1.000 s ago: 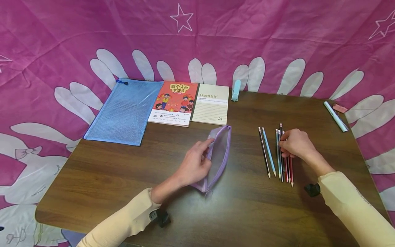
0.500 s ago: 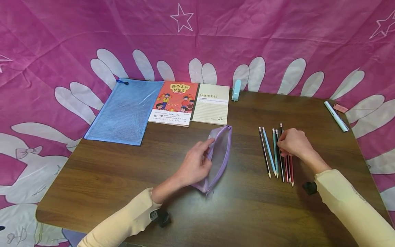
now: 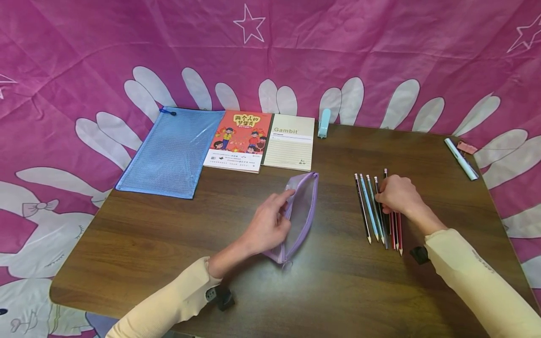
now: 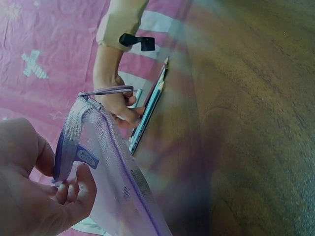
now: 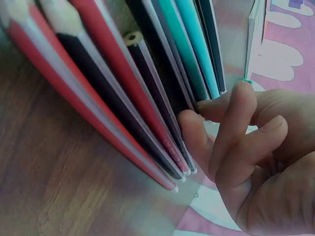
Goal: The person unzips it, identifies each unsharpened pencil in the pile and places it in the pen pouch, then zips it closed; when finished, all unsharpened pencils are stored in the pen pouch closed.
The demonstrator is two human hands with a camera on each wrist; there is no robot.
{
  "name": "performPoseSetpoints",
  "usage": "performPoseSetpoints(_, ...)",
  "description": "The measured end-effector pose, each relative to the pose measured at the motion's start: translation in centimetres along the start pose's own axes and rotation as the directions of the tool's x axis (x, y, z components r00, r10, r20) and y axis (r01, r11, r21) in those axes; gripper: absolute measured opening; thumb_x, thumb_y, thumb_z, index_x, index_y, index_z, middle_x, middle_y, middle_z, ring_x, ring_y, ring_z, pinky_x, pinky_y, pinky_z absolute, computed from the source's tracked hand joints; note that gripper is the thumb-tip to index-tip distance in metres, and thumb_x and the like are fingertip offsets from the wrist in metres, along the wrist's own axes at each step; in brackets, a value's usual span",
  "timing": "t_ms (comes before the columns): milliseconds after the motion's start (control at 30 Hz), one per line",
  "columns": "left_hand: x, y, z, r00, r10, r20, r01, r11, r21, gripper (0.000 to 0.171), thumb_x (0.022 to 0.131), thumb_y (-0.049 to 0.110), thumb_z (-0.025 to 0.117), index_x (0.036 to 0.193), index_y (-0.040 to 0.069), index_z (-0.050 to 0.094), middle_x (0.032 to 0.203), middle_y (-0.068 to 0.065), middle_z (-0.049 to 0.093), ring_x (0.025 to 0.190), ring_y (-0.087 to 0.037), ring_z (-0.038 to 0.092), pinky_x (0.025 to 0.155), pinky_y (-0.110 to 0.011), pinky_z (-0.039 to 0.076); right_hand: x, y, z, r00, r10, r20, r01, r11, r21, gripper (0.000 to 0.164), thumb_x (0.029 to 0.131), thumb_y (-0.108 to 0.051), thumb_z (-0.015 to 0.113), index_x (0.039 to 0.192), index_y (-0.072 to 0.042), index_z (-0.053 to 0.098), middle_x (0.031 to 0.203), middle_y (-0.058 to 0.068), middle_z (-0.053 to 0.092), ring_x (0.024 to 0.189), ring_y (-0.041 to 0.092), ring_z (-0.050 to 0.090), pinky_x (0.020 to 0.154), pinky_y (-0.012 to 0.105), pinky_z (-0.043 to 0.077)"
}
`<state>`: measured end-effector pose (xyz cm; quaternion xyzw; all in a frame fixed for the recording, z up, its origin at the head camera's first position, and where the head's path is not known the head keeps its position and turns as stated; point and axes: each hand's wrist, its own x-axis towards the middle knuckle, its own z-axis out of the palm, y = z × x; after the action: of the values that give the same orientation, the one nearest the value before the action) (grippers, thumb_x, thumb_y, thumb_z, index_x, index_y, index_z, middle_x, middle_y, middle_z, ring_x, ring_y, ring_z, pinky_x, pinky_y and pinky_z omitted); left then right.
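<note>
My left hand (image 3: pixel 266 223) pinches the near rim of a purple mesh zip pouch (image 3: pixel 311 218), whose mouth gapes toward the right. In the left wrist view, thumb and fingers meet at the pouch's edge band (image 4: pixel 61 155). My right hand (image 3: pixel 399 195) is over the row of pencils, its thumb and a finger pinching a black pencil (image 5: pixel 155 49). Teal pencils (image 5: pixel 189 44) lie on one side of it. Red-and-silver pencils (image 5: pixel 93 110) and dark ones lie on the other, partly under the hand in the head view.
A blue mesh zip folder (image 3: pixel 169 152), a red picture book (image 3: pixel 241 138) and a cream notebook (image 3: pixel 291 143) lie along the back. Beyond them is a light-blue stapler (image 3: pixel 324 123). A pale pen (image 3: pixel 460 159) and pink eraser (image 3: pixel 467 148) sit at the right edge.
My right hand has shifted slightly left. A teal pencil and a black one have slid left toward the light-blue pencil. The left hand and pouch have stayed put.
</note>
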<state>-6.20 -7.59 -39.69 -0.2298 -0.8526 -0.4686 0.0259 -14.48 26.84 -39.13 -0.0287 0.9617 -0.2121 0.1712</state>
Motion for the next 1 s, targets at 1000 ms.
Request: performPoseSetpoints(1000,0.0,0.4,0.0,1.0,-0.01,0.02,0.01,1.0,0.011,0.07,0.071,-0.008,0.056,0.141,-0.005,0.051,0.095,-0.006,0.056,0.079,-0.015,0.052,0.069,-0.028,0.049,-1.7,-2.3,-1.6,0.998,-0.014,-0.056,0.025,0.981,0.194,0.034,0.085,-0.014,0.066,0.106,0.003,0.046,0.063,0.006,0.063,0.053,0.017,0.061,0.047,0.031,0.05)
